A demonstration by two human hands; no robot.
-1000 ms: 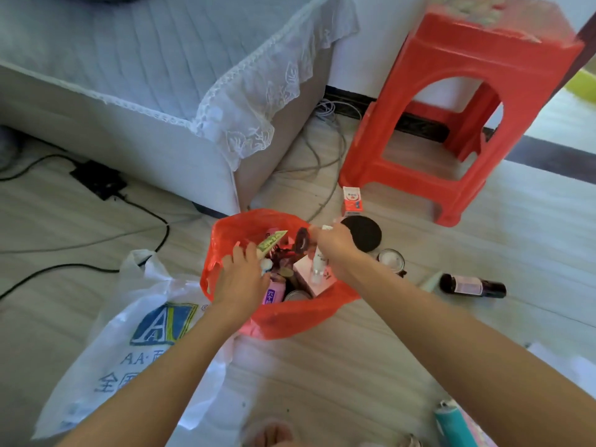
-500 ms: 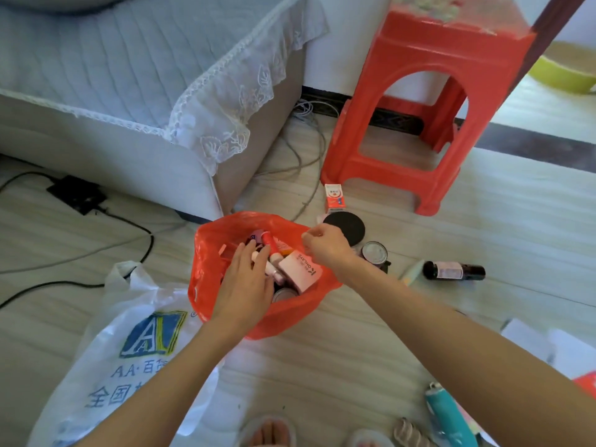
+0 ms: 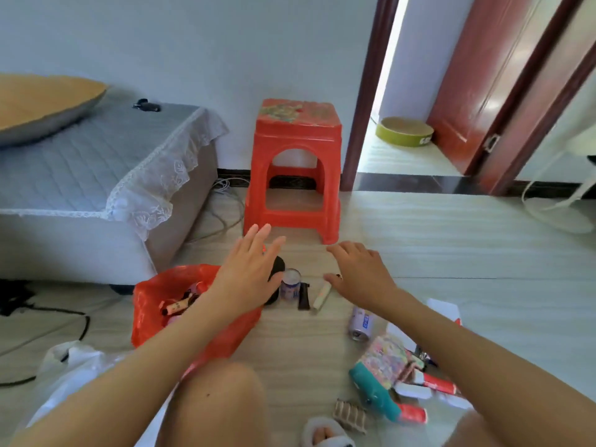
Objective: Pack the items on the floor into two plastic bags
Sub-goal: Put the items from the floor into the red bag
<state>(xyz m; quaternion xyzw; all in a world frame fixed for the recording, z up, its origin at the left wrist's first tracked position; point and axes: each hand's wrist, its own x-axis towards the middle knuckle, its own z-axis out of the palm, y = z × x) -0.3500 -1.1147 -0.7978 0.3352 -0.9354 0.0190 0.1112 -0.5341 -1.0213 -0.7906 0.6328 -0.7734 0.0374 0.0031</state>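
Head view. Left hand (image 3: pixel 248 275), fingers straight and spread, holds nothing; it hovers above a black round disc (image 3: pixel 276 279) just in front of the red plastic stool (image 3: pixel 295 166). Right hand (image 3: pixel 361 272), fingers relaxed and empty, hangs in front of the stool, its thumb near a pale slim tube (image 3: pixel 322 296). A small round jar (image 3: pixel 291 283) stands between disc and tube. The filled red plastic bag (image 3: pixel 151 304) sits front-left of the stool; the white plastic bag (image 3: pixel 71 372) lies nearer the camera.
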